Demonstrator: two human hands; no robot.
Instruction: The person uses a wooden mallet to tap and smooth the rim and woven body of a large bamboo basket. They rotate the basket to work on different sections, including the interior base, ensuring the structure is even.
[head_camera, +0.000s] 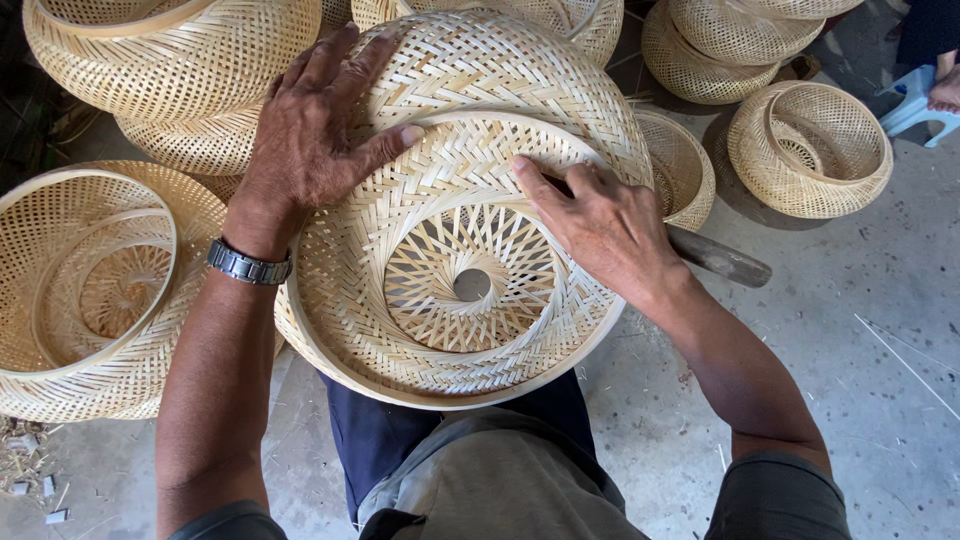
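Lap first: grey shirt (500, 490) and dark trousers (375, 435) at bottom edge, big woven basket (460, 280) resting on the knees, tilted toward the camera, open side up.

Far left on the concrete floor (860, 330): finished basket (90, 290) with an inner ring, lying on its side near the left edge. Above it, top-left corner, two more stacked baskets (170, 60).

Left hand (315, 125), wristwatch (248, 265) on the wrist, lies flat and spread on the big basket's outer wall at its upper left; thumb reaches onto the inner rim. Pressing, not gripping anything.

Centre: basket's spiral weave runs down to a small hole in the middle, looks complete; outer wall and lower rim also look closed (no loose strip ends visible there). Judging by that, weaving is mostly done and what's left is work at the inner rim.

Right hand (605, 225) sits on the upper right of that inner rim, index finger pointing along it, other fingers curled around a dark tool handle (720, 258) that sticks out to the right. Tool tip hidden under the hand.

Right side: small basket (680, 165) tucked just behind the big one, another (810, 150) well apart on the floor, stack (740, 40) at top edge. Someone's foot (945, 90) at the top-right corner.
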